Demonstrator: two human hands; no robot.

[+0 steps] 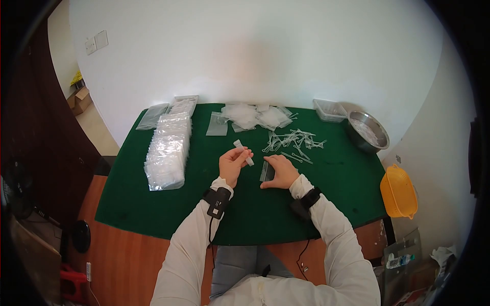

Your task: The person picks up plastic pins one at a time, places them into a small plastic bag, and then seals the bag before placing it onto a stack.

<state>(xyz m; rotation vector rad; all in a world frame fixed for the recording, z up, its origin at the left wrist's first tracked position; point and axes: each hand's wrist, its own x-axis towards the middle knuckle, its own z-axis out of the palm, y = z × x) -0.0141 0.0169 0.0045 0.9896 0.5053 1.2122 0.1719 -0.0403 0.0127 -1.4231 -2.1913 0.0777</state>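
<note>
Between the thumb and fingers of my left hand [235,166] is a narrow whitish translucent plastic piece [248,159], possibly a folded bag; its ends stick out on both sides. My right hand [282,172] curves its thumb and fingers around a small clear plastic bag [265,172] low over the green cloth. The palm hides part of that bag. Just beyond my right hand lie several clear looped sticks [293,140] in a loose heap, a few of them set apart closer to me.
Overlapping filled clear bags [167,153] form a long row at left. Flat bags [245,116] are piled at the back. A clear plastic tub [329,110] and a steel bowl [365,137] stand at right, with a yellow basket [398,192] beyond the table edge.
</note>
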